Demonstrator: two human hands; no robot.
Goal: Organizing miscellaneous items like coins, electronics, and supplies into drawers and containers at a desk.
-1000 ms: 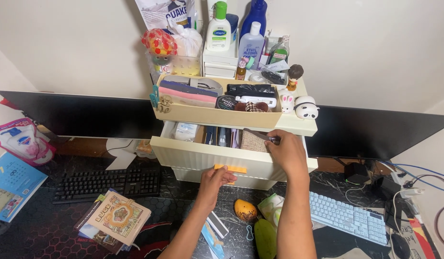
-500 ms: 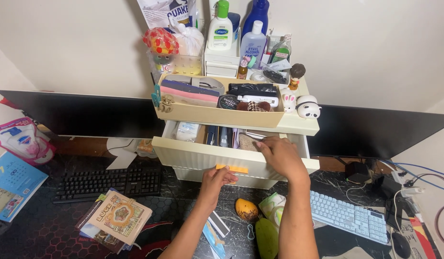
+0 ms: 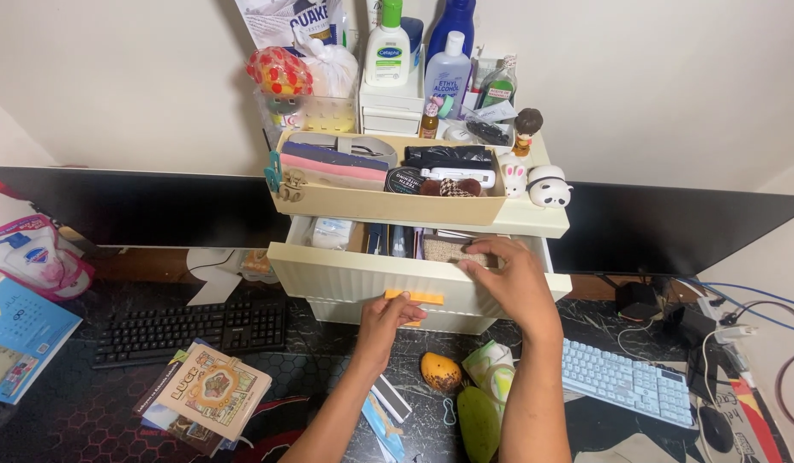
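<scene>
Two hands at one open drawer: left hand pinches its orange handle; right hand fingers a woven pouch, grip loose.

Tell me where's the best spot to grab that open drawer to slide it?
Probably the orange handle at the middle of the cream drawer's front. It sticks out toward the person, so come from the front, low, curling fingers under it, as the left hand does. The right hand is over the drawer's rim, so slide gently.
</scene>
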